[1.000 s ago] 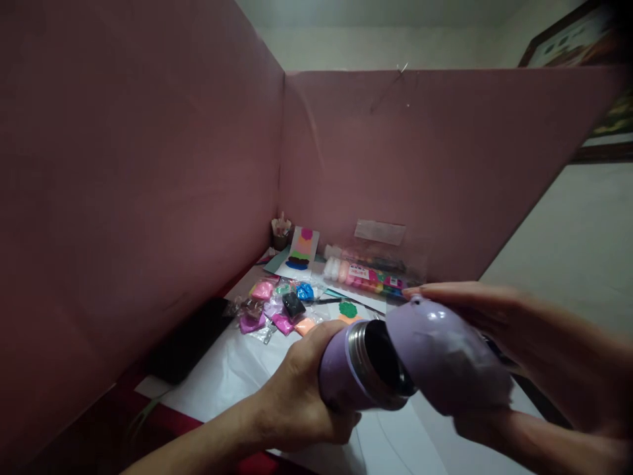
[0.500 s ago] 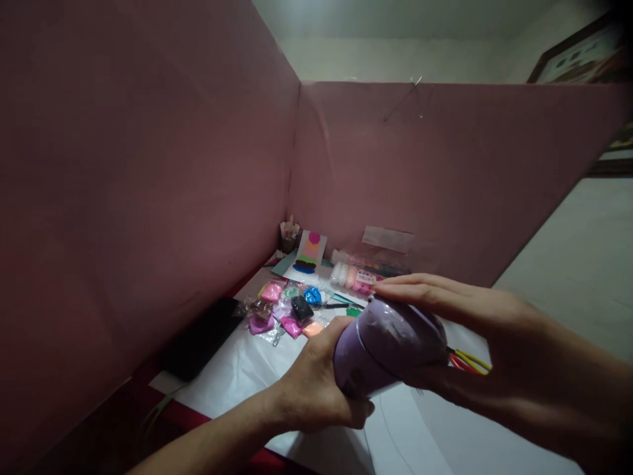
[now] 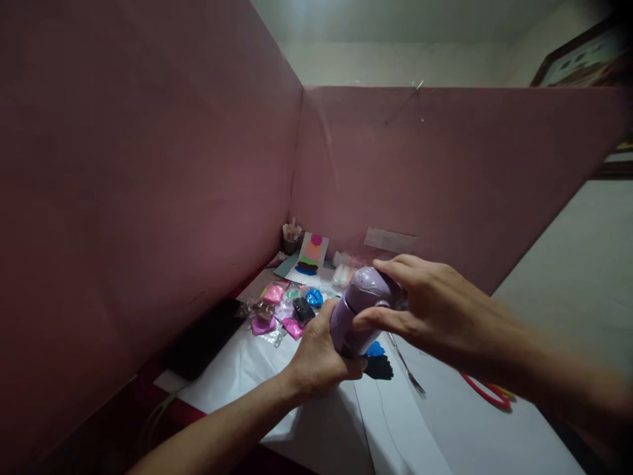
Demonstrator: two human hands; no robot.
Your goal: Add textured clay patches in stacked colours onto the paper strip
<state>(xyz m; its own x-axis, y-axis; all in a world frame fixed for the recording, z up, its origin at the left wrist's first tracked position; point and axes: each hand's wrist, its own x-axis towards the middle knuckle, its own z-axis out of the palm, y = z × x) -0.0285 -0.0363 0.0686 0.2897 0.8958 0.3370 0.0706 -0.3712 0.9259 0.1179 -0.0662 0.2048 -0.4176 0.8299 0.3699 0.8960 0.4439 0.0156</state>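
A purple bottle (image 3: pixel 346 326) with a rounded, shiny lid (image 3: pixel 370 282) is held tilted above the table. My left hand (image 3: pixel 321 353) wraps round its body from the lower left. At the top, my right hand (image 3: pixel 420 293) grips the lid, thumb on the near side and fingers over the far side. Below the bottle lie black and blue shapes (image 3: pixel 380 367) on white paper, and beside them a fork-like tool (image 3: pixel 410 376) with thin tines. My palms hide part of the bottle.
Bagged coloured clay packets (image 3: pixel 273 293) lie left of the bottle. Behind them stands a card (image 3: pixel 312 254) with coloured layers, near a small cup (image 3: pixel 291 236). A black flat object (image 3: pixel 205 340) lies at left, red-handled scissors (image 3: pixel 489 394) at right. Pink walls (image 3: pixel 198 165) rise behind.
My right hand has closed from a flatter pose into a grip on the lid. The bottle has turned more upright, uncovering the black and blue shapes and the fork-like tool.
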